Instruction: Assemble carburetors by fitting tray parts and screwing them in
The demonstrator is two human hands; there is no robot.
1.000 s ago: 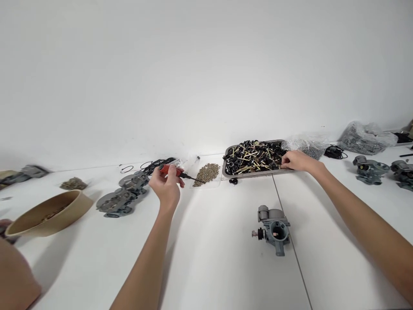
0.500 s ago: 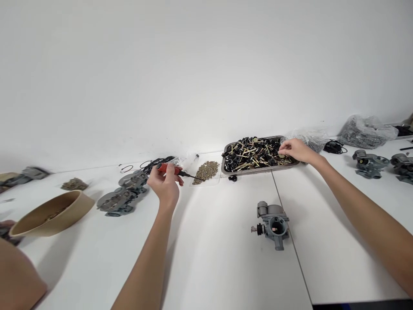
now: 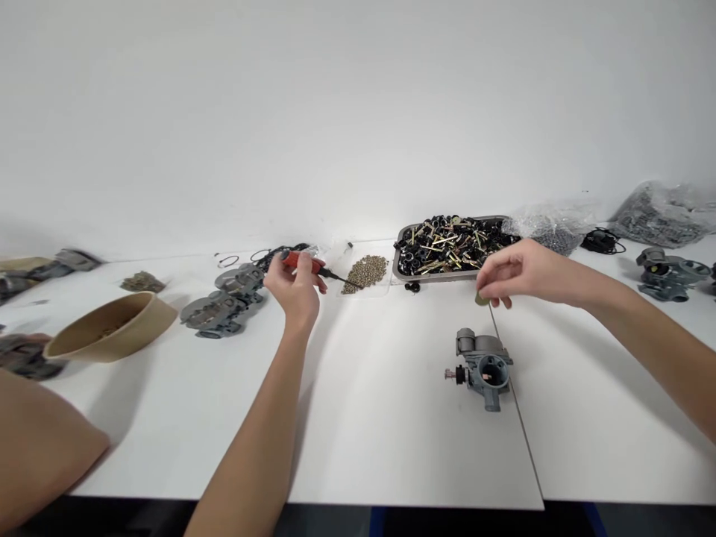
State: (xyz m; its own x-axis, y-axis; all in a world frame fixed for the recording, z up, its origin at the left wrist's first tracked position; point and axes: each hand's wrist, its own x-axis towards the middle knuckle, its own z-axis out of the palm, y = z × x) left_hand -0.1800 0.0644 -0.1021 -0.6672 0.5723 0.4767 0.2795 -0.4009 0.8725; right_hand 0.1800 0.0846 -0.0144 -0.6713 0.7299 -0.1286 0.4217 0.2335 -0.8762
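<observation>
My left hand (image 3: pixel 295 291) is closed around the red handle of a screwdriver (image 3: pixel 313 267). Its dark shaft points right, with the tip over a pile of small brass-coloured parts (image 3: pixel 370 271). Between thumb and fingers, my right hand (image 3: pixel 529 274) pinches a small yellowish-green round piece (image 3: pixel 481 299), partly hidden by the fingertips. Below that hand, a grey carburetor (image 3: pixel 484 365) stands on the white table, a black and copper-coloured fitting sticking out on its left. Just behind my right hand lies a metal tray (image 3: pixel 441 278) heaped with black and brass-coloured parts.
More carburetors (image 3: pixel 224 302) stand on the left, and another carburetor (image 3: pixel 668 274) on the right. A tan oval bowl (image 3: pixel 112 332) sits near another person's arm (image 3: pixel 45 447). Plastic bags of parts (image 3: pixel 663 215) lie along the wall. A seam (image 3: pixel 526 432) crosses the table.
My right hand has come out of the tray towards the carburetor with the round piece. My left hand still holds the screwdriver. The view has shifted slightly.
</observation>
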